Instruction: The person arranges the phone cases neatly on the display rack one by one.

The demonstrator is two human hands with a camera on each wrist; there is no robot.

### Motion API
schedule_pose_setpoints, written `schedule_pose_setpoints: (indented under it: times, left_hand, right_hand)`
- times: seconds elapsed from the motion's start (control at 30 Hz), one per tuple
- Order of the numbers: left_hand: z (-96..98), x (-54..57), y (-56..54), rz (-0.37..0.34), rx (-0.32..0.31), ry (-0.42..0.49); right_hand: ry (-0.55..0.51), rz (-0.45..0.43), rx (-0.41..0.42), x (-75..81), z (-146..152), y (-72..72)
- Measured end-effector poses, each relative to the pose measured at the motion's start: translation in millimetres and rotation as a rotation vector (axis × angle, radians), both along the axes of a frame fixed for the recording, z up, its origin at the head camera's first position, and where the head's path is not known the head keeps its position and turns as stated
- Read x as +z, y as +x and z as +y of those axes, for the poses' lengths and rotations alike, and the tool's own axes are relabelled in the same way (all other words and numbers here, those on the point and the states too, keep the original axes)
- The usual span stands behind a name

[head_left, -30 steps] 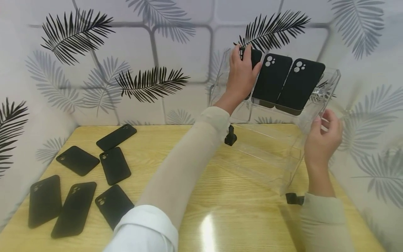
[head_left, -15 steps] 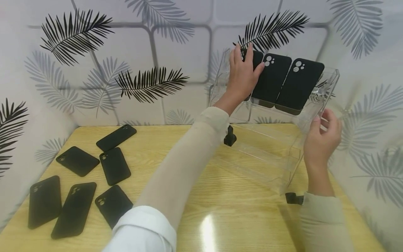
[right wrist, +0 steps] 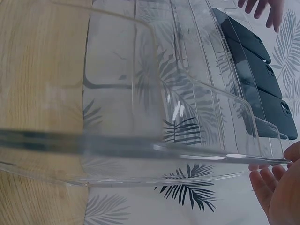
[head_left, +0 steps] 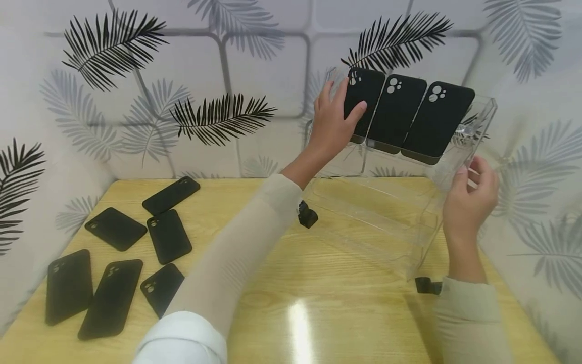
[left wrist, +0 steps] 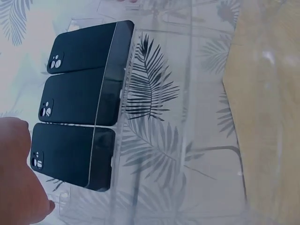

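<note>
- Three black phone cases (head_left: 396, 112) lean side by side on the top tier of a clear rack (head_left: 373, 219).
- Left hand (head_left: 331, 121): loose, fingers spread near the leftmost case (head_left: 367, 97).
- Right hand (head_left: 470, 202): pinching the rack's right edge.
- Six cases (head_left: 169, 236) lie on the table (head_left: 268, 313).

Indoor nook, exact room type unclear: white leaf-print walls (head_left: 282, 60) behind and either side of yellow wood-grain table (head_left: 364, 308)
</note>
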State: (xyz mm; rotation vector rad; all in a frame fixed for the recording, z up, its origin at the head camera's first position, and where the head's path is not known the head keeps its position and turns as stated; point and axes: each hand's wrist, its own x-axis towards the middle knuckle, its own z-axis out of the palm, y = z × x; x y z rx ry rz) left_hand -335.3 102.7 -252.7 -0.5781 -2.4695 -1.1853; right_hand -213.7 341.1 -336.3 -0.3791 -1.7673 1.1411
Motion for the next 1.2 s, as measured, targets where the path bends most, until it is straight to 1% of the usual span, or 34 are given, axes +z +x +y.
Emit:
schedule_pose_setpoints:
  times: [0.1,0.17,0.23,0.33,0.43,0.6,0.67,0.77,0.9,0.97,1.07,1.2]
  left_hand:
    - [-16.0,-11.2,9.3,-0.027,-0.037,0.052]
    - [-27.2,-18.4,15.9,-0.040,-0.048,0.067]
    - [-39.3,-25.8,22.3,-0.039,-0.053,0.074]
    - [-58.5,-37.0,32.2,-0.030,-0.036,0.068]
    - [-79.7,-49.1,44.6,-0.032,-0.021,0.051]
    - [-115.6,-68.0,68.9,-0.052,0.010,-0.040]
    - [-129.8,-73.8,79.4,-0.063,0.019,-0.062]
    - [-150.7,-80.1,94.0,-0.077,0.033,-0.070]
    - [-176.9,-86.9,108.8,-0.088,0.063,-0.091]
    - [-189.6,-91.3,115.8,-0.107,0.082,-0.105]
    - [-205.8,-99.1,126.0,-0.153,0.104,-0.109]
    - [-220.4,-112.2,140.8,-0.223,0.101,-0.096]
  right_hand:
    - [-0.002,0.004,0.002,0.9,0.2,-0.2]
    - [-0.002,-0.003,-0.005,0.9,0.8,-1.0]
    - [0.003,-0.009,-0.008,1.1,1.7,-0.9]
    - [0.011,-0.010,-0.008,1.4,2.3,-0.9]
    - [0.009,-0.004,0.002,1.7,1.7,-0.5]
    - [-0.020,-0.012,0.003,-0.2,0.3,-1.3]
    - [-0.024,-0.013,0.005,-0.7,-0.5,-1.3]
    - [-0.025,-0.011,0.012,-0.9,-1.6,-1.1]
    - [-0.029,-0.007,0.012,-0.8,-1.6,-1.6]
    - [-0.036,-0.011,0.012,-0.9,-1.9,-2.0]
    - [-0.051,-0.021,0.014,-0.9,-2.5,-2.3]
    - [-0.044,-0.018,0.013,-0.3,-3.3,-1.8]
